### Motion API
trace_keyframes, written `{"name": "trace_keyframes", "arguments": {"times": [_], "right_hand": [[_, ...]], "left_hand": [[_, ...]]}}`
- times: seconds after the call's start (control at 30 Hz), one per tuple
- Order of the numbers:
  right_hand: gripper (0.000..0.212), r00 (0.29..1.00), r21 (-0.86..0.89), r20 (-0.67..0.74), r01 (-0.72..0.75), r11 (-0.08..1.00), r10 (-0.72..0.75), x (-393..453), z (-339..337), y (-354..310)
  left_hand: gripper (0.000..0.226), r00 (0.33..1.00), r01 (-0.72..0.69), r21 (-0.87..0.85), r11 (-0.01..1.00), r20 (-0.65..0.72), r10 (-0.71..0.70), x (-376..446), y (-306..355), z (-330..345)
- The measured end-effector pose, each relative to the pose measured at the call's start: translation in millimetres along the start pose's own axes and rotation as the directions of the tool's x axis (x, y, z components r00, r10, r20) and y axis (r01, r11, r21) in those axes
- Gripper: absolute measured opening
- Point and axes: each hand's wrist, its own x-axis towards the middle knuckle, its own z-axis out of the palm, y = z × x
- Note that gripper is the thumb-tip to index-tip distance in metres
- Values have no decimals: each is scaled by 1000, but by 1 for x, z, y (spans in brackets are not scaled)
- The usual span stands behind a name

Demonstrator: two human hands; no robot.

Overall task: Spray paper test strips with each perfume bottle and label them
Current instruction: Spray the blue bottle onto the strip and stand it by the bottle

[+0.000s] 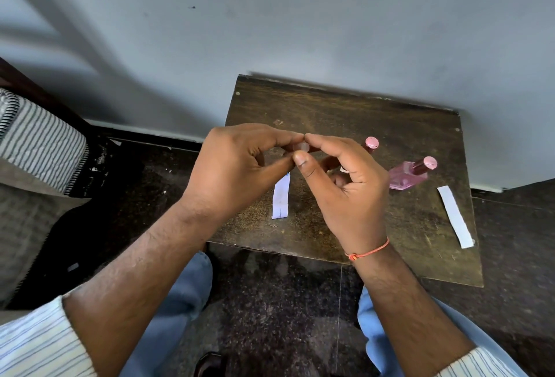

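Observation:
My left hand [240, 166] and my right hand [345, 184] meet above the small wooden table [330, 106], fingertips pinched together on a small pinkish perfume bottle cap [301, 146]; the bottle under it is mostly hidden by my fingers. A pink perfume bottle [410, 174] with a round pink cap stands to the right. Behind my right hand shows another pink cap [371, 142] of a second bottle. One white paper strip [281, 196] lies under my hands, with faint writing. A second strip [456, 216] lies near the table's right edge.
The table stands against a pale blue wall [300, 16]. A striped cushion [39, 139] is on a seat at the left. Dark speckled floor [270, 301] and my knees in blue trousers are below.

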Motion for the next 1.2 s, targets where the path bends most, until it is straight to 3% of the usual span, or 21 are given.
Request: {"name": "trace_keyframes", "arguments": {"times": [0.17, 0.3, 0.43, 0.57, 0.7, 0.87, 1.2], "right_hand": [[19, 1000, 22, -15, 8, 1000, -7, 3, 1, 5], [18, 1000, 2, -24, -5, 1000, 5, 4, 1, 7], [15, 1000, -90, -17, 25, 996, -26, 2, 2, 7], [17, 996, -143, 20, 90, 986, -88, 2, 3, 5], [19, 989, -177, 56, 142, 974, -134, 2, 7, 2], [20, 979, -240, 94, 197, 951, -180, 2, 8, 5], [23, 975, -295, 158, 196, 935, -155, 2, 14, 11]], "left_hand": [[26, 999, -17, 43, 999, 47, 15, -2, -4, 1], [45, 972, 144, 0, 990, 186, -142, 3, -21, -9], [62, 900, 304, 11, 952, 326, -291, 6, -37, -8], [64, 821, 384, 22, 923, 449, -353, 4, -44, -2], [51, 811, 430, -17, 903, 447, -378, 0, -48, 2], [37, 846, 391, 7, 921, 393, -362, -2, -51, 7], [29, 882, 351, 56, 934, 316, -351, -5, -55, 13]]}}
